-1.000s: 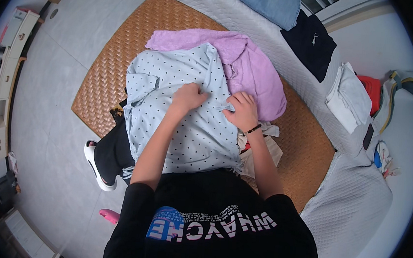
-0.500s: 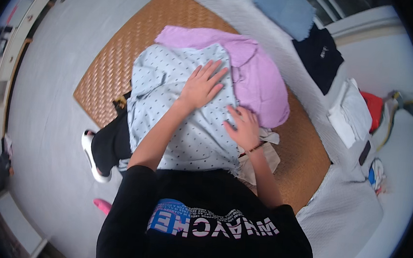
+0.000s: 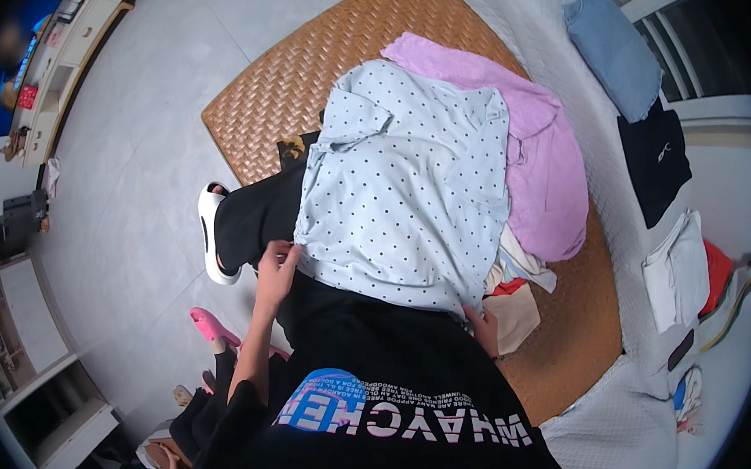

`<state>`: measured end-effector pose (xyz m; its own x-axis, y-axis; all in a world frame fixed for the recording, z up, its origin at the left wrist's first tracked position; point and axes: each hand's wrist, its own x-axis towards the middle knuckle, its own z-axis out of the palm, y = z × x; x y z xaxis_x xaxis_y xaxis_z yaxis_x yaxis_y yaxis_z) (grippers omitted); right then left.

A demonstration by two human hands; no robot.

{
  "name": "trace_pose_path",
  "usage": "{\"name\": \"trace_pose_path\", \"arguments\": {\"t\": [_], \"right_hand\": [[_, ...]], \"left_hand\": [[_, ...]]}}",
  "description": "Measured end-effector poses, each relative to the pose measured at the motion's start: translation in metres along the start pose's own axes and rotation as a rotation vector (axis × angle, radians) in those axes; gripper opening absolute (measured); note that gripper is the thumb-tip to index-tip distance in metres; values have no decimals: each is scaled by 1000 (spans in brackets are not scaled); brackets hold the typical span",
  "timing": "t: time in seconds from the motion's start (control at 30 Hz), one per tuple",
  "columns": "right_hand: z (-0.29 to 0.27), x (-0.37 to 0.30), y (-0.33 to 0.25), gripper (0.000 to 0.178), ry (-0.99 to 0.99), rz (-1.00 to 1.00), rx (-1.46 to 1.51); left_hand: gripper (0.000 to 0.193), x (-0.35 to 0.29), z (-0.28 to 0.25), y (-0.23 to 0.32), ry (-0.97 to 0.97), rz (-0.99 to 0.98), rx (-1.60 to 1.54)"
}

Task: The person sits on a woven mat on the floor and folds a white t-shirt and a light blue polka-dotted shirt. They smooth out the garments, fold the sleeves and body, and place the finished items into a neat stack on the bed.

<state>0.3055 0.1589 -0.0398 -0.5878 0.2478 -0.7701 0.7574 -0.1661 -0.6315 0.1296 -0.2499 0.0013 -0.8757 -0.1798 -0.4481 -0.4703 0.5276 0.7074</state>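
Note:
A pale blue short-sleeved shirt [image 3: 407, 175] with dark dots lies spread flat over my lap, its hem toward my body. My left hand [image 3: 275, 272] pinches the shirt's near left corner. At the near right corner, my right hand [image 3: 484, 331] holds the hem, its fingertips partly hidden by the cloth. A pink garment [image 3: 552, 173] sticks out from beneath the shirt on its far and right sides. Beside my right hand, a beige cloth [image 3: 514, 318] and other crumpled pieces show from under the shirt.
A woven brown mat [image 3: 309, 75] lies beneath the clothes. Folded blue jeans [image 3: 612, 55], a black garment [image 3: 654, 164] and a white garment [image 3: 677, 271] line the grey sofa cover [image 3: 595, 411] on the right. At lower left are another person's legs and pink slipper [image 3: 207, 324].
Both hands have drawn back toward my body, from lying flat on the shirt to its near corners. The shirt now looks smoother. My view has shifted, showing more of the left side.

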Motion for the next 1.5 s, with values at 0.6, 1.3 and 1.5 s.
{"name": "trace_pose_path", "arguments": {"t": [0.6, 1.3, 1.5], "right_hand": [[-35, -45, -41, 15, -30, -307, 102], [-49, -32, -117, 30, -259, -1165, -1325], [-45, -34, -130, 41, -267, -762, -911]], "left_hand": [[37, 11, -31, -30, -329, 191, -235], [38, 15, -70, 13, -470, 1072, 872], [47, 7, -74, 40, -350, 1091, 771]]}}
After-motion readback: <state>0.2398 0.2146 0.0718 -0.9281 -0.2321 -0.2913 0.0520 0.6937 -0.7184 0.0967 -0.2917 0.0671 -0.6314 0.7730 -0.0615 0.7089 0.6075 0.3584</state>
